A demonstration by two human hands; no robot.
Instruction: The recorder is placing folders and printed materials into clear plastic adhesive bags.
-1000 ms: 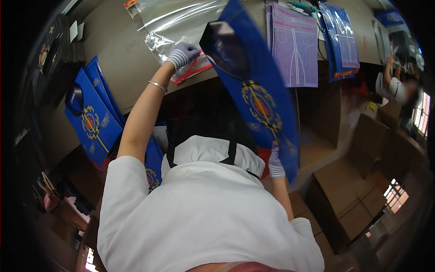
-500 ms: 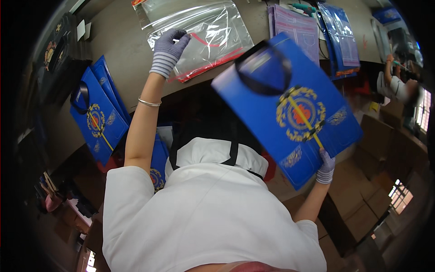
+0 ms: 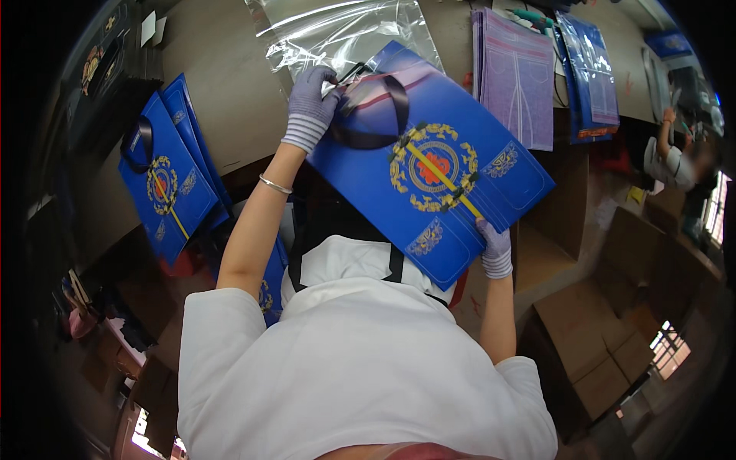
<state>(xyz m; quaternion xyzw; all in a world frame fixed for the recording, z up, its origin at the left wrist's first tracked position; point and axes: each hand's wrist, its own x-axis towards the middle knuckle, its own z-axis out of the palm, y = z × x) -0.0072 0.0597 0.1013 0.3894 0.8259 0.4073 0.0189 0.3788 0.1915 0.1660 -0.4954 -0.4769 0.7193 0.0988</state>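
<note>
My right hand (image 3: 494, 244), in a striped knit glove, grips the lower edge of a blue paper gift bag (image 3: 502, 192) with a gold and red round emblem and a dark ribbon handle. The gift bag is tilted, its handle end toward the upper left. My left hand (image 3: 310, 107), gloved too, is closed at that end, pinching the edge of a clear plastic bag (image 3: 345, 31) that lies on the table. A blurred reddish line crosses the gift bag's handle end, which meets the plastic bag. The plastic bag's near edge is mostly hidden.
More blue gift bags (image 3: 165, 192) lean at the table's left edge, near a black case (image 3: 107, 84). Purple printed sheets (image 3: 514, 84) and wrapped blue bags (image 3: 586, 73) lie at the right. Cardboard boxes (image 3: 594, 337) stand lower right. Another person (image 3: 678, 157) works far right.
The gift bag has moved left with my right hand, its handle end now at the plastic bag. My left hand has shifted slightly right and nearer, still closed.
</note>
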